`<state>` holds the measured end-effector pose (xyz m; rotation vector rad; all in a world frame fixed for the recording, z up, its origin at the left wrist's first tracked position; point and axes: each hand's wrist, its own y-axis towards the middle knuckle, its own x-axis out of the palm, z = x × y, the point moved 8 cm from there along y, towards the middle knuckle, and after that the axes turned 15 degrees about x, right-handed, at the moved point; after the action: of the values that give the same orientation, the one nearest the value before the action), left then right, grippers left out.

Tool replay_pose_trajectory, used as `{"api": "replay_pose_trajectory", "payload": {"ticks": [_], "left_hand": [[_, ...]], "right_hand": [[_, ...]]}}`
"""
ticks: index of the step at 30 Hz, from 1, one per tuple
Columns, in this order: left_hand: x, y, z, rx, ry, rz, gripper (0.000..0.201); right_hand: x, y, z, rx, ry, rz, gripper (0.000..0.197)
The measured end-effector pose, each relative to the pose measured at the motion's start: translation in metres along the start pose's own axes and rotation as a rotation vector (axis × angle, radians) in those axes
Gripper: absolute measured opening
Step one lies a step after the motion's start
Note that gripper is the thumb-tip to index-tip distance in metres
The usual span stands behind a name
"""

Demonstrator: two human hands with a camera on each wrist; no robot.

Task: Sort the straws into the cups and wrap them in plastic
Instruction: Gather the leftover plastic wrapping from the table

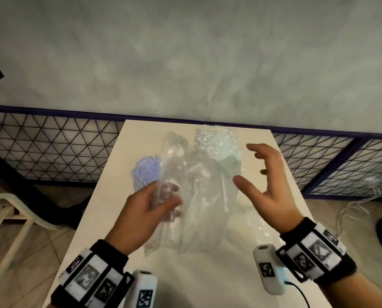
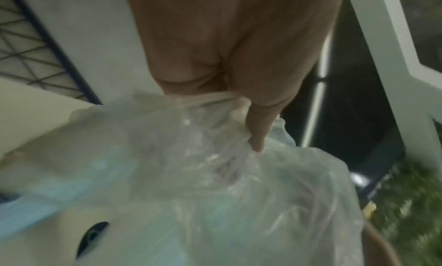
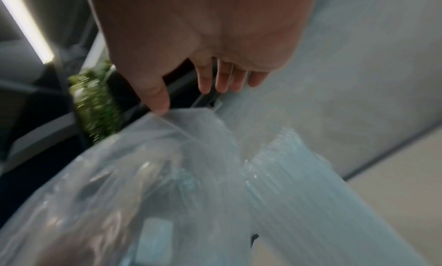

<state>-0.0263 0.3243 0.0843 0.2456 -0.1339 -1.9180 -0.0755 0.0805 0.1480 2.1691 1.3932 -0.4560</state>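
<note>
A crumpled clear plastic bag (image 1: 198, 196) lies along the middle of the white table (image 1: 207, 281). My left hand (image 1: 167, 196) grips its left side, fingers curled into the film; the left wrist view shows the left hand (image 2: 239, 109) bunching the plastic (image 2: 239, 194). My right hand (image 1: 252, 167) hovers open at the bag's right edge with fingers spread. In the right wrist view, the right hand (image 3: 191, 98) has its thumb at the edge of the plastic (image 3: 143, 166). Purple straws (image 1: 145, 172) lie left of the bag. Clear straws (image 1: 216, 141) lie at the far right, also seen as ribbed clear straws (image 3: 299, 185). No cup is clearly seen.
A wire mesh fence (image 1: 52, 147) with a dark blue rail runs behind the table under a grey wall. A white chair (image 1: 5, 214) stands at the left. Loose white cables (image 1: 358, 203) lie on the floor at the right.
</note>
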Motion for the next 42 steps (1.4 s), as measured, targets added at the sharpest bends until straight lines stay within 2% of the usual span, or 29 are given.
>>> {"api": "replay_pose_trajectory", "payload": {"ticks": [2, 4, 6, 7, 10, 14, 16, 19, 23, 27, 28, 30, 32, 33, 35, 36, 38, 39, 40, 42], "left_hand": [[-0.007, 0.006, 0.009, 0.021, -0.131, 0.102, 0.018], [-0.009, 0.013, 0.014, 0.046, -0.196, 0.163, 0.025], [-0.007, 0.02, 0.019, 0.055, -0.23, 0.178, 0.029], [-0.004, 0.024, 0.021, 0.055, -0.23, 0.169, 0.03], [0.002, 0.031, 0.027, 0.072, -0.218, 0.13, 0.031], [-0.016, 0.035, 0.026, 0.076, -0.258, 0.162, 0.024], [-0.028, 0.035, 0.026, 0.087, -0.273, 0.182, 0.025], [-0.028, 0.036, 0.03, 0.108, -0.266, 0.095, 0.069], [-0.001, 0.033, 0.058, 0.235, -0.258, -0.101, 0.054], [0.026, 0.022, 0.068, 0.249, -0.147, -0.338, 0.031], [0.031, 0.022, 0.067, 0.247, -0.065, -0.365, 0.032], [0.037, 0.025, 0.067, 0.215, 0.041, -0.33, 0.035], [0.041, 0.029, 0.068, 0.189, 0.212, -0.258, 0.038], [0.045, 0.031, 0.068, 0.17, 0.278, -0.235, 0.053], [0.055, 0.034, 0.07, 0.12, 0.183, -0.172, 0.075], [0.059, 0.035, 0.072, 0.115, 0.066, -0.136, 0.074], [0.066, 0.037, 0.074, 0.144, -0.138, -0.088, 0.045], [0.065, 0.038, 0.075, 0.153, -0.165, -0.062, 0.027], [0.062, 0.038, 0.076, 0.163, -0.163, -0.036, 0.019], [0.053, 0.038, 0.079, 0.21, -0.142, 0.002, 0.03]], "right_hand": [[0.007, 0.002, 0.025, 0.223, 0.284, -0.128, 0.078], [0.033, 0.0, 0.039, 0.424, 0.574, -0.364, 0.099], [0.053, 0.0, 0.036, 0.515, 0.704, -0.531, 0.099], [0.058, 0.002, 0.029, 0.526, 0.712, -0.567, 0.089], [0.057, 0.016, 0.016, 0.521, 0.682, -0.495, 0.047], [0.025, 0.04, 0.028, 0.53, 0.771, -0.298, 0.018], [0.003, 0.05, 0.043, 0.551, 0.738, -0.173, 0.013], [-0.016, 0.06, 0.056, 0.572, 0.669, -0.085, 0.019], [-0.027, 0.069, 0.074, 0.606, 0.539, 0.016, 0.025], [-0.042, 0.073, 0.072, 0.54, 0.269, 0.187, 0.027], [-0.047, 0.071, 0.063, 0.503, 0.227, 0.237, 0.026], [-0.049, 0.064, 0.032, 0.375, 0.127, 0.257, 0.022], [-0.041, 0.049, -0.009, 0.2, -0.019, 0.206, 0.024], [-0.033, 0.038, -0.03, 0.099, -0.056, 0.17, 0.028], [-0.01, 0.013, -0.064, -0.086, -0.045, 0.031, 0.036], [0.004, 0.001, -0.075, -0.149, -0.03, -0.078, 0.038], [0.029, -0.015, -0.083, -0.186, 0.004, -0.294, 0.043], [0.035, -0.016, -0.081, -0.165, 0.039, -0.366, 0.044], [0.035, -0.014, -0.078, -0.124, 0.098, -0.408, 0.043], [0.024, -0.005, -0.07, -0.02, 0.258, -0.408, 0.032]]}}
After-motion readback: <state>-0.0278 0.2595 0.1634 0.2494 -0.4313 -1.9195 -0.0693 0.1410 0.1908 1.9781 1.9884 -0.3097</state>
